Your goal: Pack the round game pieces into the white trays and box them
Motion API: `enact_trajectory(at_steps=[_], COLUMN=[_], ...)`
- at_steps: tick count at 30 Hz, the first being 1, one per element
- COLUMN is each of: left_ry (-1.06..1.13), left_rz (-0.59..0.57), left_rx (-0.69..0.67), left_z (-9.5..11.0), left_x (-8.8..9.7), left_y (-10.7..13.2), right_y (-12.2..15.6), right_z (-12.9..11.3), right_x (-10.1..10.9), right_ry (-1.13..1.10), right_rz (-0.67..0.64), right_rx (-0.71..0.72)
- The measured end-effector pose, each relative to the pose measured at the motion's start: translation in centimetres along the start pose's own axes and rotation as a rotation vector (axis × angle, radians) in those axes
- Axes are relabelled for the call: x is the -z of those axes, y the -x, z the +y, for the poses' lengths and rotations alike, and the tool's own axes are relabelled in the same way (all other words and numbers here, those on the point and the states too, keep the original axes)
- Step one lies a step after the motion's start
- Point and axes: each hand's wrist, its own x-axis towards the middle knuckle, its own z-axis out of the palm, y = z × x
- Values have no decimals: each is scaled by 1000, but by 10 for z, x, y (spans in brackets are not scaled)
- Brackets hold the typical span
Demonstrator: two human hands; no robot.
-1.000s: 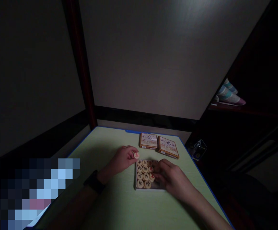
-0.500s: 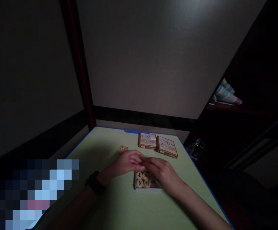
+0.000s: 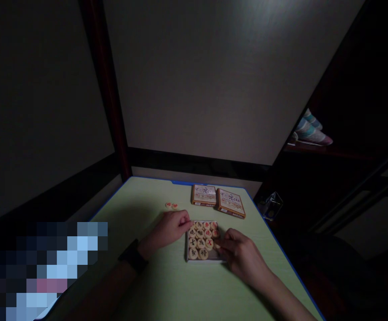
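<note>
A shallow open box point(image 3: 218, 257) on the table holds several round wooden Chinese chess pieces point(image 3: 201, 243) with black and red characters, set in rows. The lower right of the box shows bare bottom. At the upper left corner, my left hand point(image 3: 174, 226) has its fingers curled together on the box's edge; a dark watch band sits on that wrist. My right hand point(image 3: 239, 249) reaches over the right side, thumb and forefinger closed on a chess piece point(image 3: 216, 244) that it partly hides. Two red-marked pieces point(image 3: 171, 205) lie on the table beyond my left hand.
Two flat printed boxes point(image 3: 204, 195) lie side by side at the far end of the pale green table point(image 3: 147, 276), which has a blue edge. A wall panel rises behind it. A shiny bag-like object point(image 3: 274, 206) stands off the right side.
My hands have moved apart from above the box, uncovering its rows of pieces. My right hand has shifted right and toward me; my left hand has closed at the box's left corner.
</note>
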Motion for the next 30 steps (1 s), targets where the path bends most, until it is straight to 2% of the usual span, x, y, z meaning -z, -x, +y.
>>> enact_trajectory(at_steps=[9,17,30], left_ry=[-3,2,-2], left_rz=[-19,-7,-11], left_rx=[-7,16,1], left_z=[-3,-1,3], left_x=[0,4,5], left_y=[0,-1,0], right_y=[-6,-11,-14], right_z=[-1,-7,-11], right_x=[2,8,8], right_ry=[-117,-58,-9], right_rz=[-53,-72,-127], right_rx=[-58,-148,-163])
